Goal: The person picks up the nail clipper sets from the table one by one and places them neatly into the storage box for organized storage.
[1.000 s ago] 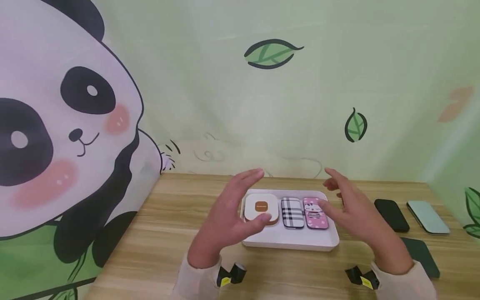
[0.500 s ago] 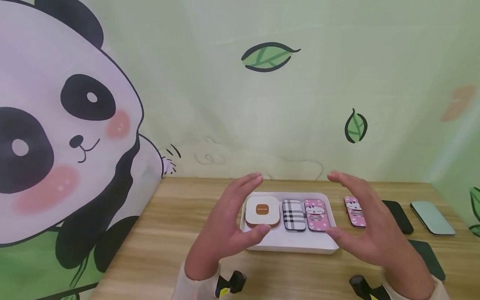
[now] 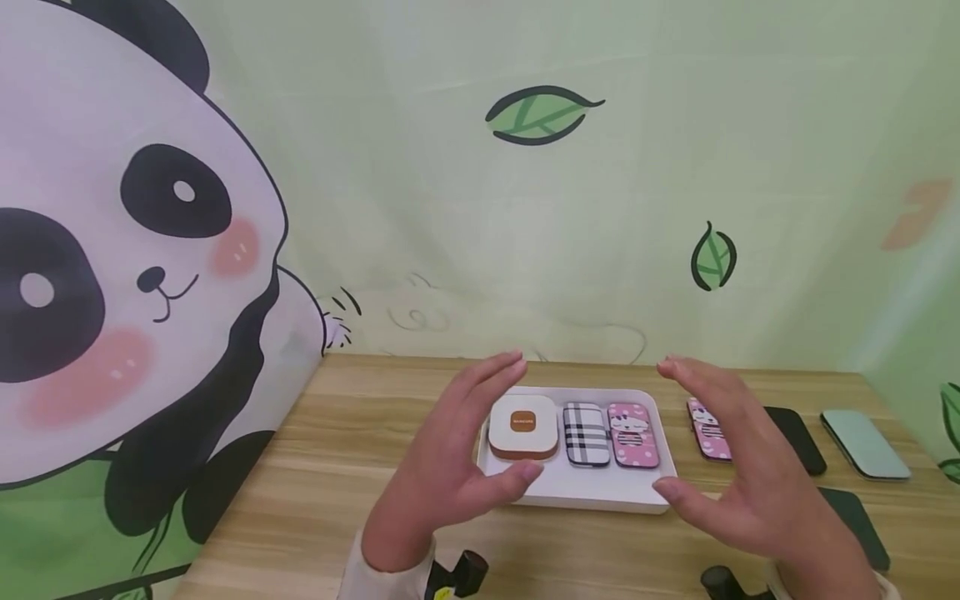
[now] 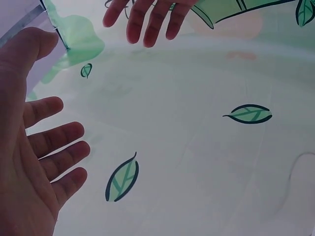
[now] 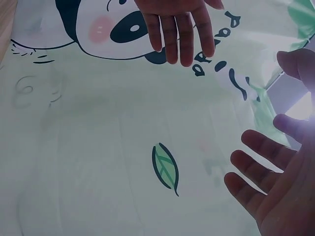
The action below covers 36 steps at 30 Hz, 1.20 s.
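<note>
Both hands are raised over the table with fingers spread and nothing in them. My left hand [image 3: 453, 462] is at the left side of a white tray [image 3: 592, 497], its thumb in front of a square white case with a brown base [image 3: 522, 427]. Beside that case in the tray lie a black-and-white plaid case [image 3: 587, 435] and a pink cartoon case [image 3: 633, 436]. My right hand [image 3: 757, 479] hovers off the tray's right side and partly hides a second pink case [image 3: 707, 431] on the table. The wrist views show the left palm [image 4: 29, 162] and right palm [image 5: 285, 187] against the backdrop.
To the right on the wooden table [image 3: 315, 500] lie a black flat case [image 3: 798, 440], a pale mint case [image 3: 866, 444] and a dark green one [image 3: 857, 521], partly behind the right arm. A panda-print backdrop [image 3: 450, 208] stands behind the table.
My right hand has moved right, away from the pink case in the tray, and the second pink case has come into view. The left hand has stayed nearly in place.
</note>
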Available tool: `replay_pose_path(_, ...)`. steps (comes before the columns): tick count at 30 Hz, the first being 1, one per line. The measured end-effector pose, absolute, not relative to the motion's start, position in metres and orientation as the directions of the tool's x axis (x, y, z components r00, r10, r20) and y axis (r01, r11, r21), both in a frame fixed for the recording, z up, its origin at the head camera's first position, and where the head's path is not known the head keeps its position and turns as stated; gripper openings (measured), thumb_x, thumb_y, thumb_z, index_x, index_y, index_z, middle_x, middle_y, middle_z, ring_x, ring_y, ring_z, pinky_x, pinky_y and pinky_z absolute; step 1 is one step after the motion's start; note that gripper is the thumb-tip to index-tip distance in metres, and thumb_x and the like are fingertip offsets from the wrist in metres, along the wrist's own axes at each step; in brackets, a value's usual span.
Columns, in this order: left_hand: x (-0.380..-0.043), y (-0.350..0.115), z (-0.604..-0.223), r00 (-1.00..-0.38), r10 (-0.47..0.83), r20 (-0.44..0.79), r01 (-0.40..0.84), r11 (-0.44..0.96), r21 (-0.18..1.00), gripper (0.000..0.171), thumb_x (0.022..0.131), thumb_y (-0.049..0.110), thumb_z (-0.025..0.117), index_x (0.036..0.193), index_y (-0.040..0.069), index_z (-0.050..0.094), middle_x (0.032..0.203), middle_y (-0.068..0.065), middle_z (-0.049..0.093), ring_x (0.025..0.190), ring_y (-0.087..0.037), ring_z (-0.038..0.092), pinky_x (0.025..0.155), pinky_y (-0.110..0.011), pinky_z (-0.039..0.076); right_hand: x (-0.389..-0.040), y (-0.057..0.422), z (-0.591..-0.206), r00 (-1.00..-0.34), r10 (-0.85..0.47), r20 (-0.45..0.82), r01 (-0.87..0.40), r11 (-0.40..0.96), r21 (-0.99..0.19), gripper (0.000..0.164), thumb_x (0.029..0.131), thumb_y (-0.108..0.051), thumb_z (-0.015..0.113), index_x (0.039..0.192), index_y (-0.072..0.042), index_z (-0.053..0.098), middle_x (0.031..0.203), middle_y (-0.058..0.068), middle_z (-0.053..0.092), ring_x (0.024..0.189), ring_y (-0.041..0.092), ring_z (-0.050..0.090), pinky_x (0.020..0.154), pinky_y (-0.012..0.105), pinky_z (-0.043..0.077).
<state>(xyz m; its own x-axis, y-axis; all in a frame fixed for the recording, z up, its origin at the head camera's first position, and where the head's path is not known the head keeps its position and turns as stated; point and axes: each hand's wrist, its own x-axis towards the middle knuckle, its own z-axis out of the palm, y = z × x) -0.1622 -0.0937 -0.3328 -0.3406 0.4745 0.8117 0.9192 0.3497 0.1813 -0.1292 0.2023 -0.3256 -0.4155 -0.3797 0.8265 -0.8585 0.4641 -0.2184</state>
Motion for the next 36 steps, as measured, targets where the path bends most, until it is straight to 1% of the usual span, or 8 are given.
replay_pose_path(4,-0.162,-0.093,-0.333,-0.331,0.476,0.815,0.921,0.351,0.169,0.07,0.099,0.053,0.049,0.147,0.002,0.044,0.147,-0.014,0.048,0.134,-0.028,0.048,0.111,-0.041,0.041,-0.128,0.203,-0.325,-0.411,-0.38,0.829,-0.862,0.459,-0.217,0.085,0.093,-0.059,0.057,0.141,0.009,0.044,0.145,0.012,0.052,0.138,0.013,0.041,0.116,0.021,0.027)
replay_pose_path(9,-0.163,-0.092,-0.332,-0.315,0.486,0.815,0.925,0.351,0.148,0.068,0.102,0.051,0.043,0.146,0.0,0.044,0.147,-0.016,0.048,0.136,-0.029,0.046,0.113,-0.041,0.04,-0.128,0.202,-0.324,-0.382,-0.378,0.843,-0.869,0.459,-0.187,0.083,0.094,-0.057,0.057,0.141,0.009,0.044,0.142,0.013,0.053,0.137,0.014,0.042,0.116,0.022,0.027)
replay_pose_path(12,-0.163,-0.092,-0.332,-0.312,0.489,0.815,0.925,0.35,0.145,0.068,0.102,0.05,0.043,0.147,-0.001,0.044,0.147,-0.016,0.048,0.136,-0.029,0.046,0.113,-0.041,0.039,-0.128,0.201,-0.324,-0.382,-0.38,0.843,-0.867,0.463,-0.184,0.083,0.094,-0.058,0.056,0.14,0.01,0.045,0.142,0.014,0.053,0.137,0.013,0.042,0.116,0.022,0.027)
replay_pose_path(14,-0.163,-0.092,-0.333,-0.321,0.489,0.811,0.924,0.351,0.153,0.067,0.101,0.049,0.044,0.147,0.0,0.043,0.147,-0.016,0.048,0.136,-0.028,0.046,0.113,-0.041,0.039,-0.129,0.2,-0.325,-0.386,-0.382,0.84,-0.864,0.469,-0.184,0.083,0.094,-0.058,0.056,0.14,0.01,0.045,0.142,0.014,0.053,0.137,0.013,0.042,0.116,0.022,0.027)
replay_pose_path(19,-0.162,-0.093,-0.334,-0.356,0.492,0.794,0.913,0.364,0.184,0.07,0.099,0.052,0.048,0.149,0.003,0.042,0.149,-0.013,0.046,0.137,-0.027,0.045,0.113,-0.041,0.039,-0.13,0.199,-0.324,-0.363,-0.387,0.848,-0.874,0.457,-0.165,0.081,0.095,-0.057,0.056,0.139,0.01,0.045,0.139,0.016,0.054,0.136,0.014,0.043,0.116,0.022,0.028)
replay_pose_path(25,-0.169,-0.094,-0.338,-0.355,0.491,0.795,0.912,0.367,0.181,0.071,0.099,0.052,0.048,0.148,0.001,0.042,0.148,-0.016,0.047,0.136,-0.029,0.046,0.112,-0.043,0.04,-0.132,0.199,-0.324,-0.35,-0.389,0.852,-0.879,0.451,-0.155,0.079,0.095,-0.055,0.056,0.139,0.01,0.046,0.139,0.016,0.055,0.136,0.014,0.044,0.116,0.022,0.029)
replay_pose_path(32,-0.178,-0.097,-0.344,-0.392,0.479,0.785,0.89,0.413,0.193,0.069,0.1,0.049,0.049,0.15,0.002,0.04,0.148,-0.017,0.048,0.136,-0.03,0.046,0.112,-0.045,0.04,-0.132,0.202,-0.327,-0.388,-0.379,0.84,-0.855,0.489,-0.174,0.08,0.095,-0.057,0.054,0.139,0.01,0.045,0.14,0.017,0.053,0.137,0.012,0.041,0.115,0.021,0.027)
replay_pose_path(36,-0.186,-0.099,-0.351,-0.464,0.477,0.747,0.857,0.455,0.241,0.071,0.1,0.051,0.048,0.153,0.005,0.037,0.15,-0.016,0.045,0.139,-0.029,0.044,0.113,-0.046,0.038,-0.132,0.203,-0.328,-0.395,-0.373,0.839,-0.853,0.488,-0.184,0.08,0.095,-0.057,0.054,0.139,0.01,0.045,0.14,0.016,0.053,0.137,0.012,0.041,0.115,0.021,0.028)
